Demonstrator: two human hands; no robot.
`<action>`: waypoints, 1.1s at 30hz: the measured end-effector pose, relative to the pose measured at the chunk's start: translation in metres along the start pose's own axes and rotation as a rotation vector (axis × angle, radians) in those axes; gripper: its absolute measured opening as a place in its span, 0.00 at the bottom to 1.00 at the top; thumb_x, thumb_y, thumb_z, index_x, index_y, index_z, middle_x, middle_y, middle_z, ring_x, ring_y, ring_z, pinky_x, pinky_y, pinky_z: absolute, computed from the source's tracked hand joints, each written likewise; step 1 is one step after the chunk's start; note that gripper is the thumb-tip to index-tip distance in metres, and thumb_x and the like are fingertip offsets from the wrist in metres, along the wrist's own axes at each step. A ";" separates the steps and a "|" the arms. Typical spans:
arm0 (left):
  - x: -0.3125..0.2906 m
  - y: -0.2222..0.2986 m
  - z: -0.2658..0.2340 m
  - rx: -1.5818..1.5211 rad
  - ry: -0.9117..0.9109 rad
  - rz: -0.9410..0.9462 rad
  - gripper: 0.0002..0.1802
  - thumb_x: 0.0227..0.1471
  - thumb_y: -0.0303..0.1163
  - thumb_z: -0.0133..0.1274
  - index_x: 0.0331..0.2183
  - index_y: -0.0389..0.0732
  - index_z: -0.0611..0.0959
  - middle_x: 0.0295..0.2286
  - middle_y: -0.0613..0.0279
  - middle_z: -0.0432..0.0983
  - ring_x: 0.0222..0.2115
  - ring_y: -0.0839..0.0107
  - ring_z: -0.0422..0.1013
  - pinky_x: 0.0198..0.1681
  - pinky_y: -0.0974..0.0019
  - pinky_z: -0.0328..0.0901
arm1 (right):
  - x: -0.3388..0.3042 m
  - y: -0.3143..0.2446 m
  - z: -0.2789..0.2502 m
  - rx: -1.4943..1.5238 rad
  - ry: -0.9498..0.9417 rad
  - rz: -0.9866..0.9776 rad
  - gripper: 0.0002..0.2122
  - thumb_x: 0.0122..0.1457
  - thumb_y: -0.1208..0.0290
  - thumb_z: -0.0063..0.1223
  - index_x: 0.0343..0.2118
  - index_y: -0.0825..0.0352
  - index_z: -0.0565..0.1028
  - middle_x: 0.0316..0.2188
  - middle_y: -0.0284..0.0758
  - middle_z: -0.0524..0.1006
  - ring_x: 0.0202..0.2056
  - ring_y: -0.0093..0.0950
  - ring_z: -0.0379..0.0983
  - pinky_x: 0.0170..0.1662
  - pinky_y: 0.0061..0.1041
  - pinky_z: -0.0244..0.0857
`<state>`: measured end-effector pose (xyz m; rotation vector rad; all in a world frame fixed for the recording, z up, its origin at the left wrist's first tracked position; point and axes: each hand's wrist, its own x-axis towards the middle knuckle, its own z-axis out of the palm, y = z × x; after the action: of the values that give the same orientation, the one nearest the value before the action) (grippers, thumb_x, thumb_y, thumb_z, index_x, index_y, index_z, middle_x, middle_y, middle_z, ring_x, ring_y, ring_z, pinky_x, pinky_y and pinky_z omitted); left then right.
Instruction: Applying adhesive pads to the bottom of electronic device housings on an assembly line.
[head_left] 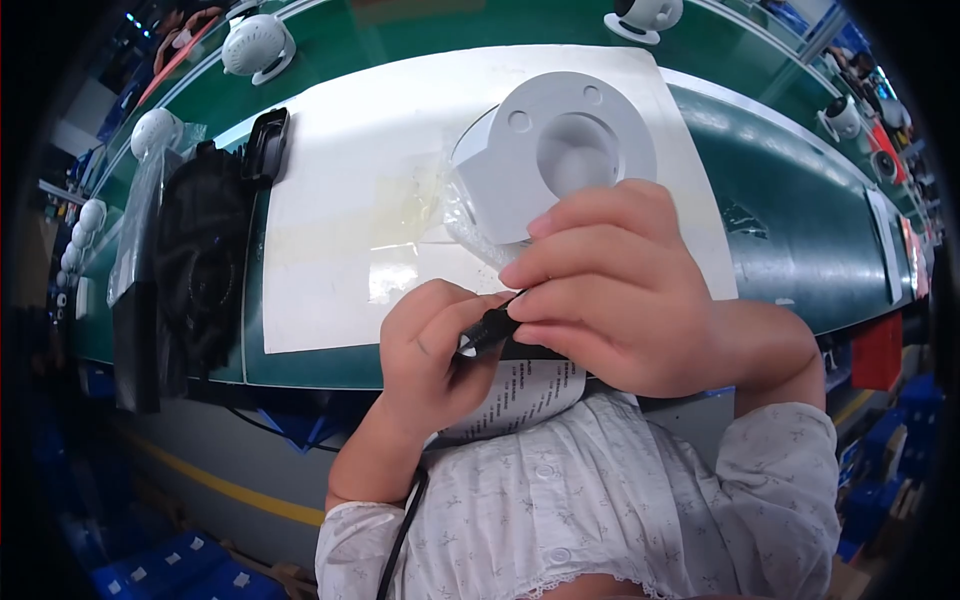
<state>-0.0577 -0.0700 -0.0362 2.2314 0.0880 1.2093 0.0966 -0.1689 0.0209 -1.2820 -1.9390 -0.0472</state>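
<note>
My left hand (435,345) and my right hand (625,295) meet near the table's front edge. Between them is a small black cylindrical piece (485,332) with a shiny end; its exact kind is unclear. The left fingers curl around it, and the right thumb and fingertips pinch its other end. Just beyond my right hand, a white plastic housing (520,165) lies on the white board (340,210), showing a round hollow and small round recesses. Clear plastic film (468,225) is beside it. Below my hands hangs a sheet of printed labels (530,395), partly hidden.
At the left are a black tray (266,145), a heap of black bags (200,250) and a clear-wrapped package (140,230). White round camera-like devices (255,48) stand along the far green conveyor (420,25). A black cable (403,540) runs by my left arm. Blue bins (165,570) sit below.
</note>
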 end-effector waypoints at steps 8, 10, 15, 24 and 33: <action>0.003 0.003 0.000 0.024 -0.040 0.031 0.24 0.19 0.17 0.50 0.30 0.36 0.76 0.19 0.60 0.69 0.18 0.65 0.65 0.19 0.68 0.58 | 0.009 0.003 -0.017 0.176 0.006 0.078 0.08 0.39 0.77 0.56 0.26 0.64 0.72 0.34 0.35 0.72 0.36 0.32 0.67 0.39 0.29 0.57; 0.004 0.005 0.000 0.036 -0.070 0.067 0.25 0.18 0.18 0.50 0.31 0.37 0.76 0.19 0.61 0.69 0.18 0.66 0.65 0.19 0.68 0.58 | 0.008 0.003 -0.021 0.317 -0.059 0.167 0.06 0.45 0.77 0.53 0.28 0.66 0.71 0.31 0.36 0.73 0.33 0.31 0.68 0.36 0.27 0.60; 0.003 0.008 0.000 0.156 -0.132 0.183 0.23 0.18 0.20 0.51 0.28 0.39 0.77 0.21 0.61 0.70 0.18 0.65 0.65 0.20 0.68 0.58 | 0.008 -0.002 -0.028 0.510 -0.319 0.348 0.08 0.44 0.77 0.54 0.30 0.66 0.72 0.25 0.34 0.72 0.27 0.26 0.68 0.30 0.23 0.62; 0.007 0.016 -0.002 0.161 -0.109 0.066 0.17 0.20 0.20 0.53 0.24 0.36 0.75 0.18 0.61 0.69 0.17 0.65 0.65 0.19 0.67 0.58 | 0.004 -0.007 -0.025 0.386 -0.314 0.219 0.09 0.41 0.78 0.55 0.29 0.63 0.72 0.25 0.30 0.72 0.26 0.32 0.65 0.29 0.27 0.60; 0.011 0.020 -0.007 0.131 -0.163 -0.022 0.17 0.21 0.18 0.54 0.25 0.36 0.76 0.17 0.60 0.69 0.18 0.64 0.65 0.20 0.68 0.59 | 0.001 -0.008 -0.012 0.261 -0.236 0.036 0.12 0.38 0.83 0.52 0.30 0.64 0.72 0.25 0.32 0.72 0.25 0.32 0.66 0.27 0.27 0.59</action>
<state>-0.0609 -0.0791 -0.0148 2.4273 0.1295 1.0317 0.0974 -0.1773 0.0327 -1.1887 -2.0389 0.3792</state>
